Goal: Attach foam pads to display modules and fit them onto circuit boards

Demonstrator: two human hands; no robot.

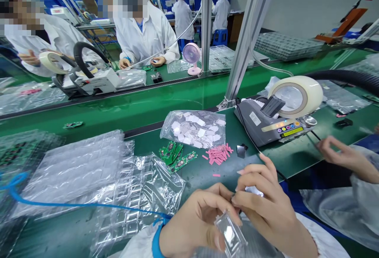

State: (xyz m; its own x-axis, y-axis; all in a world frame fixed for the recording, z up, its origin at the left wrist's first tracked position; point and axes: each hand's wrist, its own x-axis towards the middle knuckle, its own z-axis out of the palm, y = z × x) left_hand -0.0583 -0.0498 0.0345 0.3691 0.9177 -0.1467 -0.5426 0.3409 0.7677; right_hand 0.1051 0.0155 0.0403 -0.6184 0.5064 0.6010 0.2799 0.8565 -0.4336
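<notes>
My left hand [197, 220], with a blue wrist strap [157, 242], is closed on a small clear plastic case [230, 232] near the front edge of the bench. Fingers of my right hand [263, 198] are curled and meet the left fingertips above the case. A small shiny piece [254, 190] shows between the right fingers; its kind cannot be made out. Beyond the hands lie a heap of pink strips [219, 154], one loose pink strip [216, 175], several green circuit boards [180, 159] and a small dark mirror-like piece [241, 151].
A bag of white labels [195, 129] lies behind the strips. Clear plastic trays [74, 167] cover the left. A grey tape dispenser [260, 123] stands right, with a co-worker's hand [340, 153] beside it. The blue cord [89, 204] crosses the trays. A metal post [245, 40] rises behind.
</notes>
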